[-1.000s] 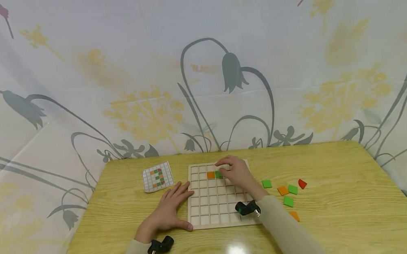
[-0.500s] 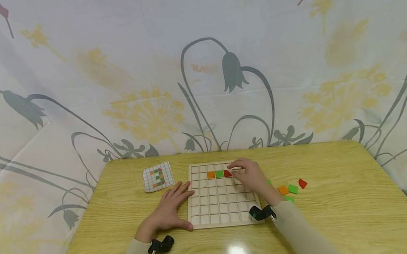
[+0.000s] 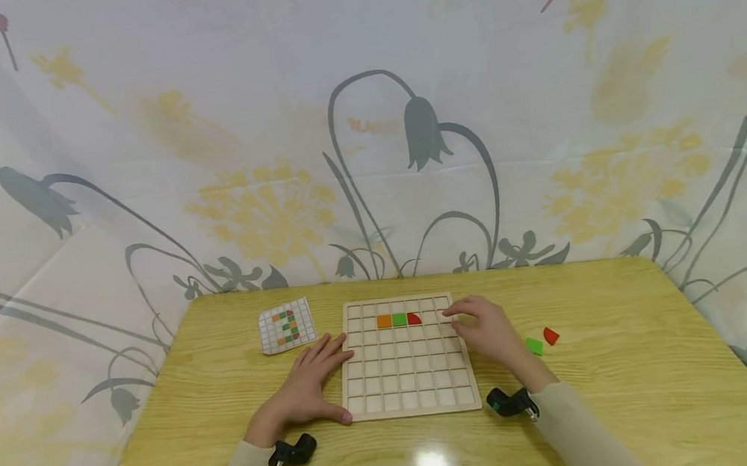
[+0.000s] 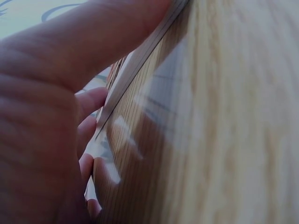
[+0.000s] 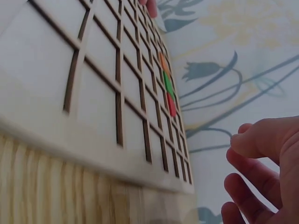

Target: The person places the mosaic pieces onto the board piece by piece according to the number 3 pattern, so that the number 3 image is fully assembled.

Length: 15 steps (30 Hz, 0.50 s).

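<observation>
A wooden grid board lies flat on the table. In its second row from the far edge sit an orange square tile, a green square tile and a red quarter-round tile, side by side. My left hand is spread along the board's left side, fingertips and thumb touching the edge. Over the board's far right edge is my right hand, fingers loosely bent. The right wrist view shows nothing between the thumb and fingers of this hand.
Left of the board lies a card printed with a coloured grid pattern. Beyond my right wrist are a loose green tile and a red quarter-round piece. My right forearm covers part of the table there. A patterned curtain hangs behind.
My right hand has let go of the red quarter-round tile, which now lies in the grid, and has moved right, off the row. The left hand stays at the board's edge.
</observation>
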{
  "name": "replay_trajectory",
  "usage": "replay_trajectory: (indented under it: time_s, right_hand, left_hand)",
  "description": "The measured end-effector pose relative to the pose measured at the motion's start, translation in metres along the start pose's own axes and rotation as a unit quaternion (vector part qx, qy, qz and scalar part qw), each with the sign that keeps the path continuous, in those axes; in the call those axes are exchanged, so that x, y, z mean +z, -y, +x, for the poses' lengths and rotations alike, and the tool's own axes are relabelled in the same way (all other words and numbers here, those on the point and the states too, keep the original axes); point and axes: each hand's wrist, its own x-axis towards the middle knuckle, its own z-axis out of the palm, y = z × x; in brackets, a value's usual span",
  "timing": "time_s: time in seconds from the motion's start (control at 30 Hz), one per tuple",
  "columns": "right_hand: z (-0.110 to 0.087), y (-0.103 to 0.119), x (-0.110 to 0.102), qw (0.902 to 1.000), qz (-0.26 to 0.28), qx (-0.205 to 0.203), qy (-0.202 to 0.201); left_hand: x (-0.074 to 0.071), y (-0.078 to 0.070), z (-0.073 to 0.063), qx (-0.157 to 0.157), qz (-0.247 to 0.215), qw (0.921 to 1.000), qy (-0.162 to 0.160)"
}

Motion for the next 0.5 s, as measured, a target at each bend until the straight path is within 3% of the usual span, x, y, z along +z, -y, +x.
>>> replay_trajectory:
  time_s: [0.5]
  right_hand:
    - [-0.020,-0.018,-0.027,0.9995,-0.017,0.028,-0.003]
  left_hand:
    - [0.000,0.000,-0.002,0.006,-0.001,1.0000,-0.005]
